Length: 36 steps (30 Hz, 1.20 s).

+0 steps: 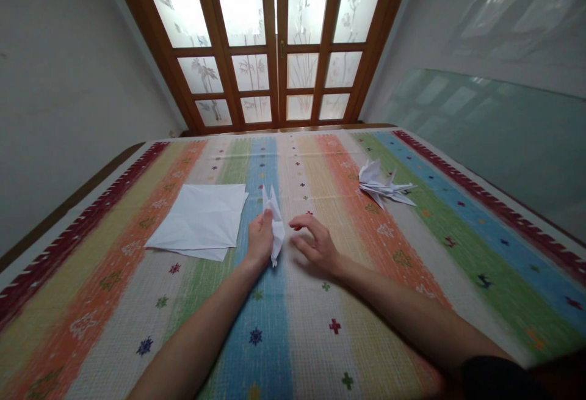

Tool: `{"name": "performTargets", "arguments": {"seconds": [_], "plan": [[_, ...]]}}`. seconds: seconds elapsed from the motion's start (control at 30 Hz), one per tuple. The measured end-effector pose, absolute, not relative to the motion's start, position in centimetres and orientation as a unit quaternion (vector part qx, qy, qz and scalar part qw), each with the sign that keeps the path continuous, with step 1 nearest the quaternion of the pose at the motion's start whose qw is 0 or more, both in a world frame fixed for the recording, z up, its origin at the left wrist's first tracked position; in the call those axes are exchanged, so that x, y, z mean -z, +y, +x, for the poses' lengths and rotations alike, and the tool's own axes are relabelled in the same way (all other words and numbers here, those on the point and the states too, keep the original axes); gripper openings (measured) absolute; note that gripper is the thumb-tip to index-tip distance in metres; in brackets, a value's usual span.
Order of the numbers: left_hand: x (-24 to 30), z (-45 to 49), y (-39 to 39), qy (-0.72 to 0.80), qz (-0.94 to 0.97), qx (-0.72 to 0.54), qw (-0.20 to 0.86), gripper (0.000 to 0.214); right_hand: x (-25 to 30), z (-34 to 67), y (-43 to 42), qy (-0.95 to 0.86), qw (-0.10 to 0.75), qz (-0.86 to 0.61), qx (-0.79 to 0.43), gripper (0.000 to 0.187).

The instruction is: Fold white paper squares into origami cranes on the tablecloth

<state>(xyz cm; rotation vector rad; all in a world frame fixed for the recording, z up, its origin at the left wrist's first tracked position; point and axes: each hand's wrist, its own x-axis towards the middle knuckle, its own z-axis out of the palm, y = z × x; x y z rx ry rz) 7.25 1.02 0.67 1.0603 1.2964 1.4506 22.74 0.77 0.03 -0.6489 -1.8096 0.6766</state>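
Left grip [260,236] around folded paper [278,228], seemingly

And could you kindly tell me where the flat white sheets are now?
In the head view, the flat white sheets lie on the striped tablecloth, left of the left hand, which holds a folded paper.

2 wooden doors [273,76] stand at the far end, their frosted panes [249,72] patterned with plants and bright with light. A plain greyish wall [68,52] rises on the left. The glossy right wall [425,33] carries window-like reflections above a pale green panel [480,125]. Striped cloth [315,339] covers the table [126,157].
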Motion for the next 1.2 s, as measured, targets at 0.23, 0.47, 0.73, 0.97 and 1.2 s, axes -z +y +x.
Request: {"name": "performTargets", "arguments": {"seconds": [0.23,0.47,0.73,0.97,1.2], "plan": [[-1.4,8.2,-0.2,0.518,0.553,-0.475,0.448,0.066,-0.3,21.6,1.2,-0.54,0.54,-0.324,-0.558,0.022],[-1.6,8.1,-1.0,0.533,0.637,-0.449,0.33,0.052,-0.9,21.5,0.7,-0.527,0.542,-0.368,-0.541,0.012],[-1.6,8.3,-1.4,0.435,0.723,-0.441,0.307,0.027,-1.5,22.4,1.5,-0.515,0.563,-0.426,-0.486,0.01],[-1.4,8.4,-0.7,0.45,0.596,-0.503,0.434,0.024,-1.1,22.7,2.0,-0.535,0.562,-0.379,-0.504,0.024],[-1.5,8.2,-0.4,0.496,0.574,-0.537,0.369,0.021,-0.6,22.5,2.3,-0.537,0.559,-0.401,-0.488,0.013]]}}
